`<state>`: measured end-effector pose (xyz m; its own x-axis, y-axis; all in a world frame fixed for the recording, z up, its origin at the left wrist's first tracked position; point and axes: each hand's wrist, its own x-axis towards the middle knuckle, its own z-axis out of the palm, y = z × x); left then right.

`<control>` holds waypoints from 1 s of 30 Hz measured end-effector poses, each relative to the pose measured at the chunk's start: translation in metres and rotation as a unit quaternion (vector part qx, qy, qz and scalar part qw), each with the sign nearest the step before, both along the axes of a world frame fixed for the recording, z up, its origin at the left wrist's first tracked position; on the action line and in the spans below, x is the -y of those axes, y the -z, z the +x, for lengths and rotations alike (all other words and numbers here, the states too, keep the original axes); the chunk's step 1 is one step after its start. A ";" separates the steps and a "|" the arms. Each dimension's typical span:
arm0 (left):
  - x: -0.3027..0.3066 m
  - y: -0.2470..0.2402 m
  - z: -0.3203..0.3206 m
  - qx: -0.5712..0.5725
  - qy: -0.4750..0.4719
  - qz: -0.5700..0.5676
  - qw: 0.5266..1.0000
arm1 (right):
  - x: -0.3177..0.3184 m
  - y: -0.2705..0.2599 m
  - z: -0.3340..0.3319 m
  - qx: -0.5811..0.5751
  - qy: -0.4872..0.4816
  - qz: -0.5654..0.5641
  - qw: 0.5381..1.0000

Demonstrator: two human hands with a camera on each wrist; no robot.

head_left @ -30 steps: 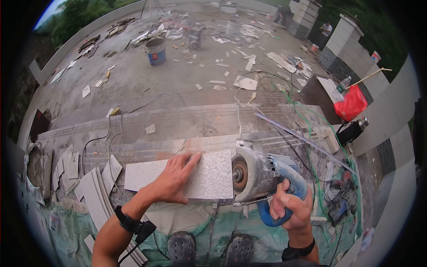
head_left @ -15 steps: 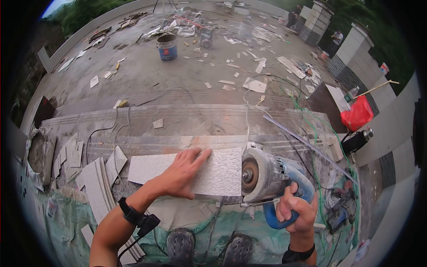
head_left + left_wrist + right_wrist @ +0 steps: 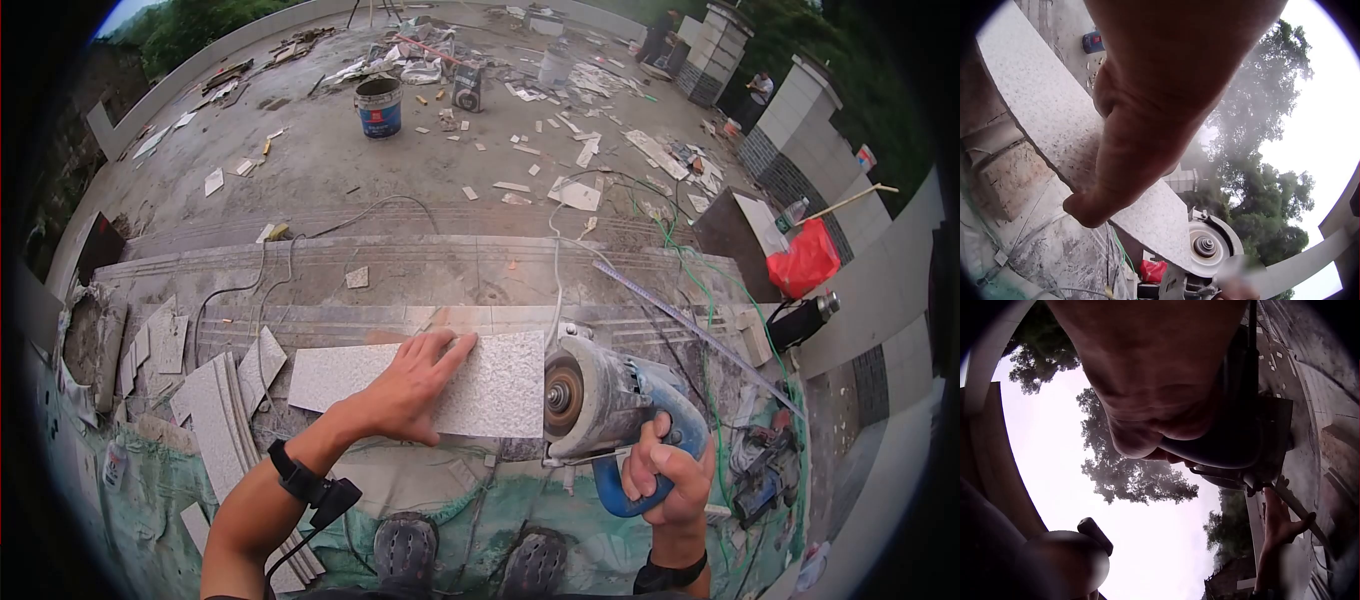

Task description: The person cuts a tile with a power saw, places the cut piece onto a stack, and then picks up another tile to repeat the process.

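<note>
A long pale stone slab with a rough speckled face lies crosswise in front of me in the head view. My left hand rests on it with fingers extended towards the far edge. In the left wrist view the thumb lies at the slab's near edge. My right hand grips the blue rear handle of a handheld circular saw. Its round blade faces the slab's right end, right at that edge. The right wrist view shows the saw dark, partly hidden by my right hand.
Stacked slab strips lie at the left. A second power tool sits on green netting at the right, near a long ruler, green cable and a red bag. A bucket and scattered offcuts lie farther out.
The head view has shifted, so the whole scene sits farther right in frame. The haze over the ground has thinned. Both hands, slab and saw keep nearly the same places relative to each other.
</note>
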<state>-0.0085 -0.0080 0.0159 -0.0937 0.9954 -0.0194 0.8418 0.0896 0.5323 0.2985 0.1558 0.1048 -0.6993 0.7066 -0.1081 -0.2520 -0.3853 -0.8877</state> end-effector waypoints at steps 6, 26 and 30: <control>-0.001 0.001 0.000 0.002 -0.001 -0.005 1.000 | -0.001 0.000 0.001 0.000 0.000 -0.003 1.000; 0.001 -0.043 -0.042 0.011 -0.127 0.074 0.989 | -0.016 0.012 0.014 -0.020 0.038 -0.011 0.999; 0.005 -0.090 -0.072 0.012 -0.261 0.138 0.955 | -0.025 0.016 0.019 -0.007 0.062 0.008 0.998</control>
<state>-0.0806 -0.0131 0.1056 -0.5821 0.7801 0.2293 0.7079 0.3476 0.6148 0.3172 0.1806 0.0884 -0.6083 0.7888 -0.0879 -0.3084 -0.3369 -0.8896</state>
